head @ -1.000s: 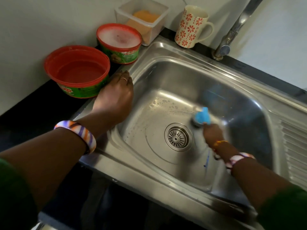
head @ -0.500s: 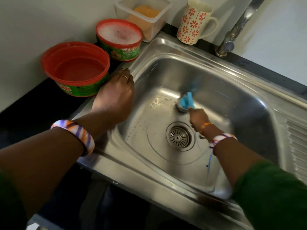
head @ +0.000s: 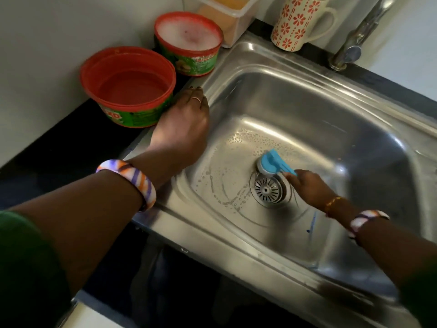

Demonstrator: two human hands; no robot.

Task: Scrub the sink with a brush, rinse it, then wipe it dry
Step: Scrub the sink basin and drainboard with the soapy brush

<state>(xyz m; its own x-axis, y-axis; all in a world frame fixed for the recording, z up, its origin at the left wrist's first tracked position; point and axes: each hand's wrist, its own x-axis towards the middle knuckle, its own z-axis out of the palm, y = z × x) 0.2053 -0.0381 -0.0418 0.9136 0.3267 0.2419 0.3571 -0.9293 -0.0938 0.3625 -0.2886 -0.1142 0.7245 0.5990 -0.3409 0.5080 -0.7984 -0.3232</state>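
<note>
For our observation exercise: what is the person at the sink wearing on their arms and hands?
Dark green sleeves on both arms. Left hand: a thin ring and a broad white, orange and purple striped bangle. Right hand: a slim gold bracelet and a matching striped bangle.

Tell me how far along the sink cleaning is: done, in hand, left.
Done: suds already spread over the left floor of the sink.
In hand: the right hand grips the blue brush, its head pressed down beside the drain; the left hand rests on the sink's rim.
Left: rinsing, as no water shows at the tap, then wiping dry; no cloth is visible.
</note>
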